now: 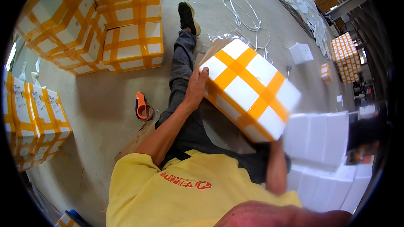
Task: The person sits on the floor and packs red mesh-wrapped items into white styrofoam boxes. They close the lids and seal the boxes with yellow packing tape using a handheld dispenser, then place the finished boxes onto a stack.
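Note:
A white foam box [252, 85] with orange tape crossing its top and sides is held tilted before me. My left hand [199, 80] grips its upper left corner, the thumb on the top face. My right hand [276, 143] is at the lower right end, its fingers hidden by the box. Brown cardboard [215, 49] shows behind the box's far left edge. On the floor left of my leg lies an orange tape dispenser [142, 107] with a roll of tape.
Taped foam boxes [132, 45] are stacked ahead on the left, with more taped boxes [41, 116] at far left. Untaped white foam boxes [315, 138] stand close on my right. Loose white strapping [241, 14] and a small white foam block [300, 53] lie on the floor.

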The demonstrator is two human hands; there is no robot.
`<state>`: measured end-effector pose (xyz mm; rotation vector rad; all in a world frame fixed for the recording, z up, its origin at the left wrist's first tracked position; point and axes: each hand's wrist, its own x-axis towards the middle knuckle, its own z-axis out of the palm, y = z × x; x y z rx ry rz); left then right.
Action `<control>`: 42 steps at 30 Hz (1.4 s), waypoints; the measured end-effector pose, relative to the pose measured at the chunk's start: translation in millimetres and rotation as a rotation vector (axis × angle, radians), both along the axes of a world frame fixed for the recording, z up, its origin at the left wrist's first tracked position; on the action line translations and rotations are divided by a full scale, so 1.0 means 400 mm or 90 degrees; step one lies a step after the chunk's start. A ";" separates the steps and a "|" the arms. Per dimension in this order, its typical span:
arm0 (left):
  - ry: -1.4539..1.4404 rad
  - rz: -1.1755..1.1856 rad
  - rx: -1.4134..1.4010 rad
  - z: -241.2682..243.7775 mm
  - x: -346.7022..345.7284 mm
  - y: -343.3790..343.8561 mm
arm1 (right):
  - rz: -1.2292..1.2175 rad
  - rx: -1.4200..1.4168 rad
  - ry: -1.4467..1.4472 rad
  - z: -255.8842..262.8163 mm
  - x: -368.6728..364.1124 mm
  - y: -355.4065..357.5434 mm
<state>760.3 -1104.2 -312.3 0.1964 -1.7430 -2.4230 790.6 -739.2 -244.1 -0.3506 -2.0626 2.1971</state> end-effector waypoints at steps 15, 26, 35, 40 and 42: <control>-0.049 0.503 -0.146 0.060 -0.006 -0.803 | 0.596 -0.143 -0.156 -0.148 -0.649 -1.024; -0.091 0.686 -0.309 -0.151 -0.039 -0.767 | 0.603 0.126 -0.209 -0.224 -0.542 -1.126; -0.098 0.528 -0.164 -0.215 -0.037 -0.746 | 0.612 0.426 0.155 -0.285 -0.539 -0.980; -0.192 0.314 -0.340 -0.461 0.083 -0.517 | 0.467 0.470 0.166 -0.173 -0.385 -0.560; -0.229 0.157 -0.326 -0.595 0.150 -0.431 | 0.356 0.520 0.157 -0.173 -0.322 -0.395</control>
